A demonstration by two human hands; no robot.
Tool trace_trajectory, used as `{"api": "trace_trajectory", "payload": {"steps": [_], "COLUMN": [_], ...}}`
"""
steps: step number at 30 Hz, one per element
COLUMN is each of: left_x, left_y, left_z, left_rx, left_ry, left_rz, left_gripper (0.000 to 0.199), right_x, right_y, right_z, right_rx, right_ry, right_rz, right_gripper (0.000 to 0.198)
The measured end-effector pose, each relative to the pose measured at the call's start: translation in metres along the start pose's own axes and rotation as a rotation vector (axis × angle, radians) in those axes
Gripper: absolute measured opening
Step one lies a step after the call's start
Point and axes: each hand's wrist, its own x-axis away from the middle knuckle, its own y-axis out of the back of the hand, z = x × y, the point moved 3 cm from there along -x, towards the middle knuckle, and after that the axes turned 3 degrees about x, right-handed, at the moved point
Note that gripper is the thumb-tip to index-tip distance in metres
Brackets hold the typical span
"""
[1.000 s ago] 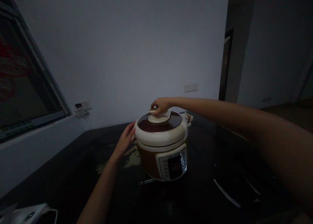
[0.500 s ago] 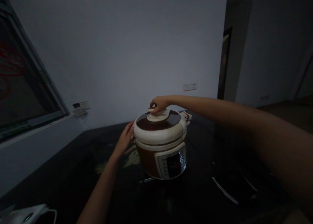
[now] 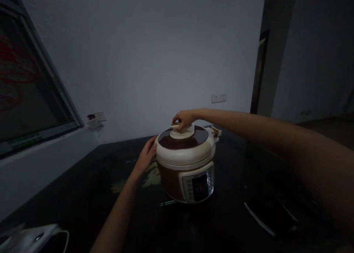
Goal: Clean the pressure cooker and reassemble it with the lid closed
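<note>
A cream and brown electric pressure cooker (image 3: 171,183) stands on the dark table, its control panel turned toward the front right. Its round lid (image 3: 184,155) lies on top, with a dark reddish centre. My right hand (image 3: 184,119) is closed around the cream lid handle (image 3: 182,134), reaching in from the right. At the cooker's left side, my left hand (image 3: 146,154) holds the edge, with its fingers against the lid rim. Part of its grip is hidden. A cream and brown fitting (image 3: 217,133) sticks out at the cooker's back right.
The dark glossy table (image 3: 132,216) carries a white device with a cable (image 3: 41,238) at front left and a dark flat object with pale edges (image 3: 272,216) at right. Behind stand a pale wall (image 3: 155,68), wall sockets (image 3: 219,98) and a window (image 3: 30,79).
The view has shifted, so the whole scene sits slightly further right. The seam below the lid looks narrower. Both hands keep their places on the handle and the left side.
</note>
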Motion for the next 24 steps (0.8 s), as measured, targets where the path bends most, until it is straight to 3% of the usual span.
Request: {"api": "trace_trajectory", "payload": {"steps": [8, 15, 21, 24], "left_x": [0.003, -0.006, -0.008, -0.007], "left_y": [-0.001, -0.003, -0.005, -0.006], "left_z": [0.001, 0.011, 0.018, 0.018], "left_rx": [0.015, 0.014, -0.027, -0.053], "left_ry": [0.060, 0.023, -0.046, -0.077], "left_rz": [-0.016, -0.135, -0.207, -0.239], "left_gripper": [0.067, 0.066, 0.058, 0.054], "right_x": [0.006, 0.015, 0.010, 0.012], "right_y": [-0.001, -0.002, -0.021, -0.029], "right_z": [0.004, 0.025, 0.042, 0.045], "right_rx": [0.039, 0.041, 0.068, 0.089], "right_ry": [-0.035, -0.104, -0.308, -0.329], "right_rz": [0.010, 0.026, -0.222, -0.359], "right_gripper": [0.057, 0.053, 0.066, 0.066]}}
